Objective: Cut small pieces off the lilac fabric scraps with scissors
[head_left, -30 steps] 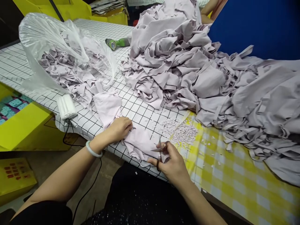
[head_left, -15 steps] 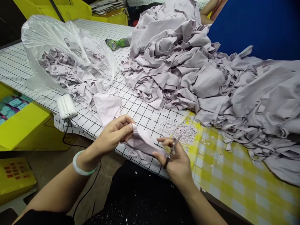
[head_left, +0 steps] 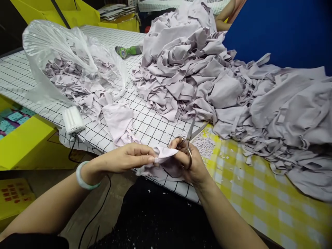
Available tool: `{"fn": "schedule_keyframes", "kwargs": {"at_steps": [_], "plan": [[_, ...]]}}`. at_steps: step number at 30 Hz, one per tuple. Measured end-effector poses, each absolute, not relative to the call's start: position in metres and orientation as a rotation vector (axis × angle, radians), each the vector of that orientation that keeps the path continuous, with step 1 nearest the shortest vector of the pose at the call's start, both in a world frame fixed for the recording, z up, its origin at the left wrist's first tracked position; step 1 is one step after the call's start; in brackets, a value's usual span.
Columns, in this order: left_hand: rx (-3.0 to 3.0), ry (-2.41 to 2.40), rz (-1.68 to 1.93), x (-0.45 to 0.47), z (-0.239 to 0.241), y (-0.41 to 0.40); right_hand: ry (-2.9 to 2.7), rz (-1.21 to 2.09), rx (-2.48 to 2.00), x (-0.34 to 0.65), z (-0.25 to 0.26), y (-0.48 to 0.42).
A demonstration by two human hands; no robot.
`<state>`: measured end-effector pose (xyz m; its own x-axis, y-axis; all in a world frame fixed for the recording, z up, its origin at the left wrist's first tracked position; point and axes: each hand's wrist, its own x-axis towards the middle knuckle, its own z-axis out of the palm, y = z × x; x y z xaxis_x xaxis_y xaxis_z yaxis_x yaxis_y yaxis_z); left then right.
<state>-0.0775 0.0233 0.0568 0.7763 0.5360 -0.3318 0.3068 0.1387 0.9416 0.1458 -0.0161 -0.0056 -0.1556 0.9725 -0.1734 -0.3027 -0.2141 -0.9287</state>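
My left hand (head_left: 137, 156) pinches the edge of a pale lilac fabric piece (head_left: 166, 155) just above the table's front edge. My right hand (head_left: 193, 166) is closed around the handles of a pair of scissors (head_left: 190, 136), whose blades are apart and point up, away from me. The fingers of that hand also touch the right end of the fabric, whose lower folds hang below. Left of it on the table lies another lilac piece (head_left: 118, 121). Small fabric snippets (head_left: 204, 143) are scattered just beyond the scissors.
A tall heap of lilac fabric (head_left: 192, 69) covers the table's back and right. At left are a clear plastic bag (head_left: 59, 38) with similar pieces and a white power block (head_left: 73, 120). A green-handled tool (head_left: 128, 51) lies behind. A person's arm (head_left: 225, 15) shows at the back.
My right hand has turned so the scissors point up with blades spread, and its fingers have reached the fabric. My left hand has moved slightly right and down, still pinching the fabric.
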Motion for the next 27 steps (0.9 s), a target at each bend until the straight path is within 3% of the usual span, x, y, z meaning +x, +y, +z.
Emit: {"fn": "schedule_keyframes", "kwargs": {"at_steps": [8,17,19,24,27], "plan": [[1.538,0.644,0.186,-0.059,0.061,0.017,-0.782,1.828,-1.076,0.157,0.000,-0.006],[1.446,0.739,0.986,-0.010,0.020,-0.003,-0.681,1.806,-1.002,0.117,-0.031,-0.036],[1.379,0.790,1.024,-0.002,0.010,-0.005,-0.933,1.677,-1.144,0.133,-0.026,-0.040],[1.418,0.790,1.028,0.009,0.000,-0.008,-1.627,0.989,-1.564,0.185,-0.006,-0.052],[1.532,0.768,1.011,0.015,-0.001,-0.009,-1.808,0.847,-1.643,0.199,0.001,-0.058]]}}
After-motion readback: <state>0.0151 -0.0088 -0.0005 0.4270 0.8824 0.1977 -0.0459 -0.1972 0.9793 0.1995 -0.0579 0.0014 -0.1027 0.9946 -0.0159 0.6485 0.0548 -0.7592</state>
